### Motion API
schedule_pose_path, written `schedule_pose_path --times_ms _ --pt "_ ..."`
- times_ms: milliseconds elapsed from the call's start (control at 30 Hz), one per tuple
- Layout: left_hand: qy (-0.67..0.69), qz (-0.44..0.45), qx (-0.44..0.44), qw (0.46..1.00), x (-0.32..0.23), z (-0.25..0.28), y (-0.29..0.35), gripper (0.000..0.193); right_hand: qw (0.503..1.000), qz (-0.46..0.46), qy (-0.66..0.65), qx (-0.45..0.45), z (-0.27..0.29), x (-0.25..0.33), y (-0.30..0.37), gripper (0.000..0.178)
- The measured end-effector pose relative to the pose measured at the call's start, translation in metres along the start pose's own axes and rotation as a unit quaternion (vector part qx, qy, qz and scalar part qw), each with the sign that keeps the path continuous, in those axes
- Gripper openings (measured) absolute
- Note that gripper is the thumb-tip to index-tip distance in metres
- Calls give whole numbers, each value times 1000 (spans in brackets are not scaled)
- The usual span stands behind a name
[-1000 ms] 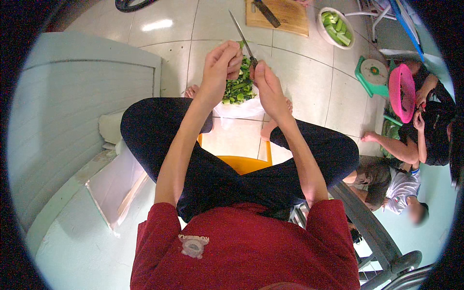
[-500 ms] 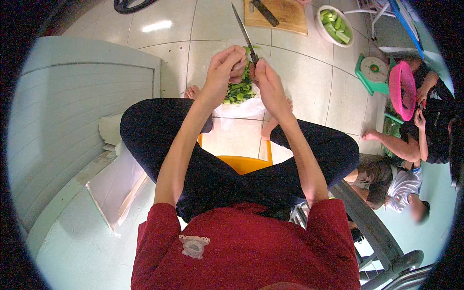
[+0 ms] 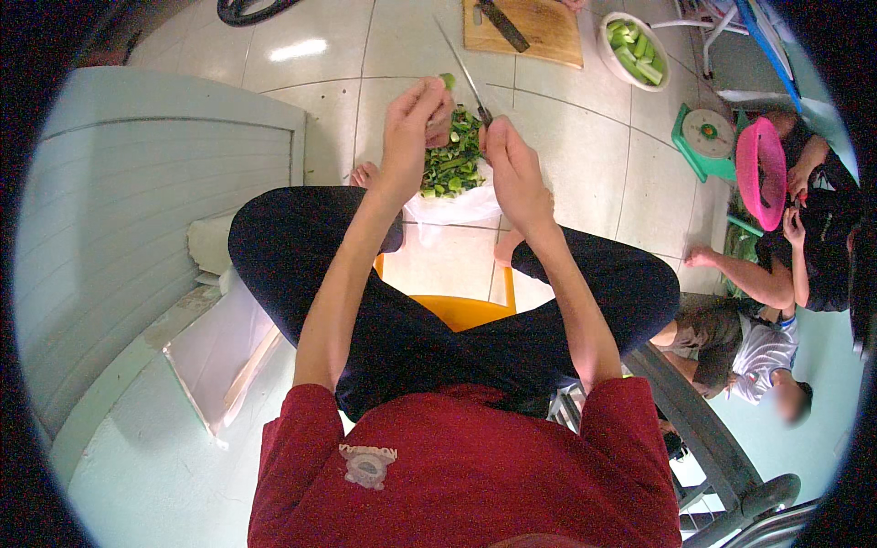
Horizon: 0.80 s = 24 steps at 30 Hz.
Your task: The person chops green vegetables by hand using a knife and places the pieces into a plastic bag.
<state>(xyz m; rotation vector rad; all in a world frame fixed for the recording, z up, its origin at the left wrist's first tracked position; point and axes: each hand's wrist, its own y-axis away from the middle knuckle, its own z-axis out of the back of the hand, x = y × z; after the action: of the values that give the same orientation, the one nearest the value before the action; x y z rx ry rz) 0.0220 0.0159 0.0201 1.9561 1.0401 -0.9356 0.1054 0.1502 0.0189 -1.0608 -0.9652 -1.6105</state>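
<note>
My right hand (image 3: 516, 164) is closed around the dark handle of a knife (image 3: 464, 73), whose long thin blade points up and to the left. My left hand (image 3: 416, 128) is closed on a green vegetable piece (image 3: 448, 80); only its end shows above the fingers, and the rest is hidden. A small gap separates blade and piece. Below and between both hands lies a heap of chopped greens (image 3: 452, 169) on a clear plastic bag (image 3: 452, 208) on the floor, partly covered by my left fingers.
Farther off on the tiles lies a wooden cutting board (image 3: 548, 36) with a cleaver (image 3: 504, 25) on it. Right of it are a white bowl (image 3: 664, 78) of cut green stalks and a green scale (image 3: 694, 151). At right, another person handles a pink basket (image 3: 760, 173).
The blade and my left hand have moved apart, with my left hand shifting slightly left and upward. The end of the green piece now shows above my left fingers.
</note>
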Motion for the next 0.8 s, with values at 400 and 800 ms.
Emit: schedule_pose_path --times_ms 400,800 --pt "43 -55 -17 997 -12 8 -4 27 996 58 58 25 -5 -1 3 39" --pt "65 -62 -8 996 -12 1 2 27 995 60 82 6 -8 -2 1 32"
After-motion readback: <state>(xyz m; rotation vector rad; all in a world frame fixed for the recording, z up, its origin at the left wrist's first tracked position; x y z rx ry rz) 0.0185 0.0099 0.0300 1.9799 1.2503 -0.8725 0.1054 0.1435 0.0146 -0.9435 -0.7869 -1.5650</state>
